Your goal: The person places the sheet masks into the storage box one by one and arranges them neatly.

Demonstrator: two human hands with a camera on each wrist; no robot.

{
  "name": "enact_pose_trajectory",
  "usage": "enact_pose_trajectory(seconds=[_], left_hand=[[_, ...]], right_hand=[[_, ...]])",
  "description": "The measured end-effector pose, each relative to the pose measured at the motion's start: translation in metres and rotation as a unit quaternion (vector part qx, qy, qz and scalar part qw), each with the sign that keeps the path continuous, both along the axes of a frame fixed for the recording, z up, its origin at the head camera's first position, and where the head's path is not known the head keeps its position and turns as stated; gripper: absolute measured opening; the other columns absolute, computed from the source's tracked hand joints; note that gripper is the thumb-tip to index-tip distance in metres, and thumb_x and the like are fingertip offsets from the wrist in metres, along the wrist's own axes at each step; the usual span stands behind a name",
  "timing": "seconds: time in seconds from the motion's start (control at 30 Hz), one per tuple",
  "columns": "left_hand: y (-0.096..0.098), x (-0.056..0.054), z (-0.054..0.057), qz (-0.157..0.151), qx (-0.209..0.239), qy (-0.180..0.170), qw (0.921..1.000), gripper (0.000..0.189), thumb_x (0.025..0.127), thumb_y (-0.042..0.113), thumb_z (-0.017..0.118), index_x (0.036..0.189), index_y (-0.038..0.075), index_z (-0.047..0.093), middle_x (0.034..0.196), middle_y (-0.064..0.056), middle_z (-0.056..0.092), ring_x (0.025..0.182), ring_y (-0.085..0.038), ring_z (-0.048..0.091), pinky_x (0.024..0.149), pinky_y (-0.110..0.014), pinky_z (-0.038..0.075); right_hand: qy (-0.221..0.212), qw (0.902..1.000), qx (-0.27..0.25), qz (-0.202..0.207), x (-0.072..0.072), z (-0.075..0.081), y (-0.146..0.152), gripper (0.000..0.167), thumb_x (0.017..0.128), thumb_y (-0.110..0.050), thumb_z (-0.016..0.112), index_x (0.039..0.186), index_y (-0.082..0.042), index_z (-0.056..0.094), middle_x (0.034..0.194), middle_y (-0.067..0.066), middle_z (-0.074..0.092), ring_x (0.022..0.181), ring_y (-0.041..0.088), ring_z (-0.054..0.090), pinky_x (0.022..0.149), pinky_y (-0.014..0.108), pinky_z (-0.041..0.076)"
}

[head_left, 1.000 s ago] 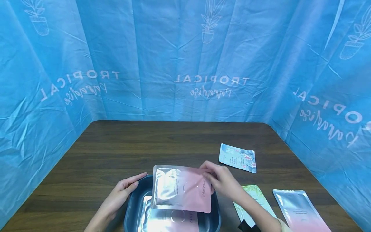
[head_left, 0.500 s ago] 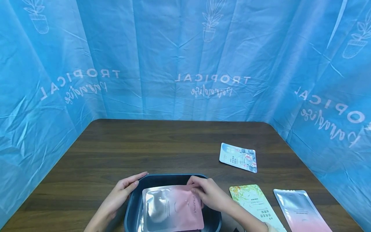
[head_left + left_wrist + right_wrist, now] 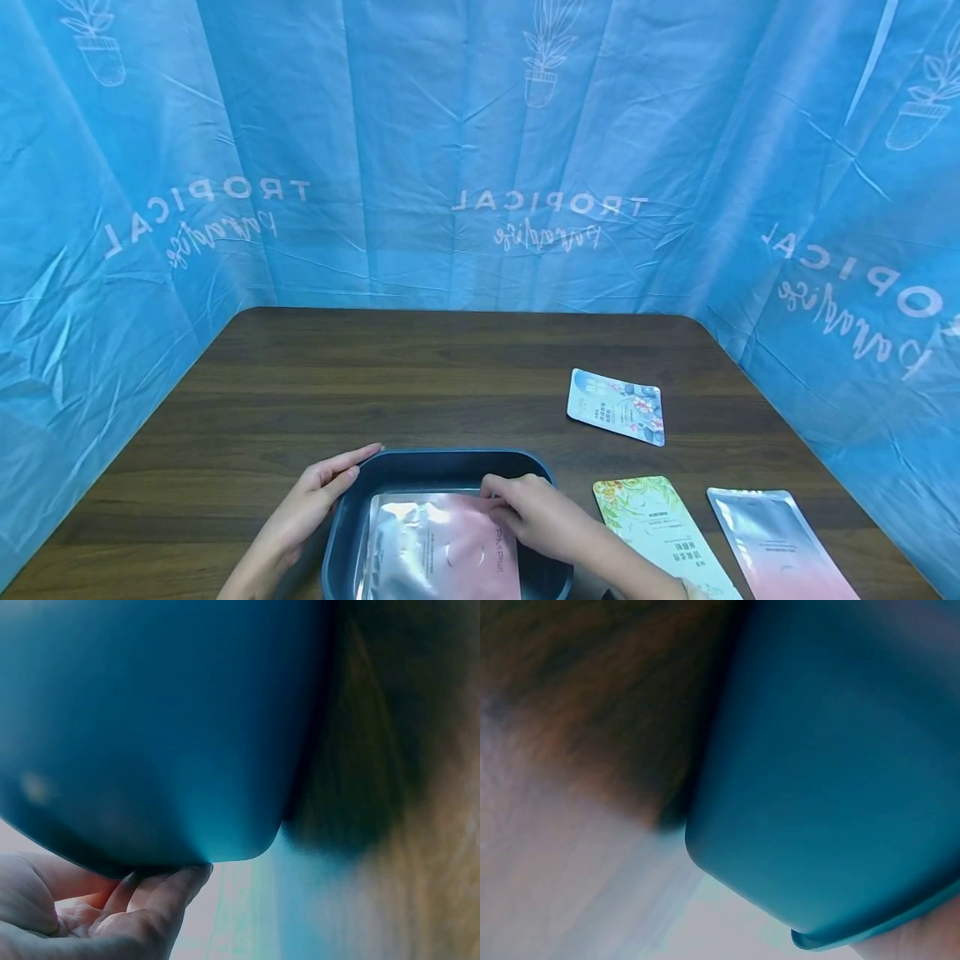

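Note:
A dark blue plastic basin (image 3: 438,462) stands at the near edge of the table. My left hand (image 3: 306,506) holds its left far corner, thumb and fingers at the rim. That left hand (image 3: 105,915) also shows below the basin's blue wall (image 3: 165,735) in the left wrist view. Inside the basin lies a silver-and-pink sheet mask packet (image 3: 442,542), covering another one beneath. With thumb and fingers, my right hand (image 3: 536,512) pinches the packet's far right edge. In the right wrist view the basin's side (image 3: 825,772) hides most of that hand.
Right of the basin lies a green-and-white floral packet (image 3: 663,525). Farther right is a silver-to-pink packet (image 3: 780,542), cut off by the frame. A light blue packet (image 3: 617,407) lies farther back on the brown wooden table (image 3: 420,375). Blue printed curtains (image 3: 405,158) surround the table.
My right hand has lowered the silver-and-pink packet from above the basin down into it, onto the other one. My left hand has stayed at the rim.

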State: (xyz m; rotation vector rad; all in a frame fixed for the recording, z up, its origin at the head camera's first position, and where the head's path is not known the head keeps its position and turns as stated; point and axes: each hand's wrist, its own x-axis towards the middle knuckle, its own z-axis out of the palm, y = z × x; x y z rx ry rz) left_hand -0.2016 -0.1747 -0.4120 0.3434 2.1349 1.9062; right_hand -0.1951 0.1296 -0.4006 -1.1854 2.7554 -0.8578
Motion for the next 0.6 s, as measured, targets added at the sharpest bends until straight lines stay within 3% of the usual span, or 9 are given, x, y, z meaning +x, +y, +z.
enact_pose_trajectory(seconds=[0.13,0.23,0.4,0.6], left_hand=[[0.001,0.000,0.001,0.007,-0.001,-0.004,1.0000,0.040,0.101,0.010,0.037,0.139,-0.005,0.038,0.143,-0.023,0.033,0.131,-0.040,0.027,0.101,-0.057,0.024],[0.001,0.001,0.001,0.008,-0.003,-0.003,1.0000,0.040,0.101,0.009,0.037,0.139,-0.005,0.039,0.143,-0.023,0.034,0.131,-0.041,0.027,0.101,-0.058,0.024],[0.000,0.001,-0.001,0.006,-0.005,0.001,1.0000,0.040,0.102,0.009,0.036,0.139,-0.006,0.038,0.143,-0.023,0.034,0.129,-0.040,0.031,0.100,-0.055,0.028],[0.001,0.001,-0.002,0.011,-0.005,-0.003,0.9999,0.040,0.101,0.009,0.037,0.139,-0.004,0.039,0.144,-0.022,0.033,0.131,-0.041,0.026,0.100,-0.060,0.025]], right_hand=[[0.044,0.9967,0.067,-0.013,0.002,-0.003,-0.005,0.014,0.086,-0.004,0.066,0.086,-0.016,0.060,0.077,-0.011,0.061,0.064,-0.002,0.050,0.059,0.015,0.044],[0.088,0.9875,0.129,-0.020,0.003,-0.005,-0.008,0.010,0.085,-0.010,0.069,0.089,-0.016,0.062,0.079,-0.010,0.061,0.067,0.000,0.055,0.059,0.019,0.046],[0.182,0.9627,0.199,-0.029,0.004,-0.007,-0.011,0.014,0.081,-0.020,0.074,0.088,-0.015,0.063,0.073,-0.007,0.059,0.064,0.005,0.057,0.052,0.020,0.041],[0.292,0.9329,0.203,-0.057,0.003,-0.014,-0.011,0.017,0.078,-0.020,0.072,0.078,-0.016,0.056,0.066,-0.007,0.044,0.055,0.008,0.039,0.045,0.019,0.023]])
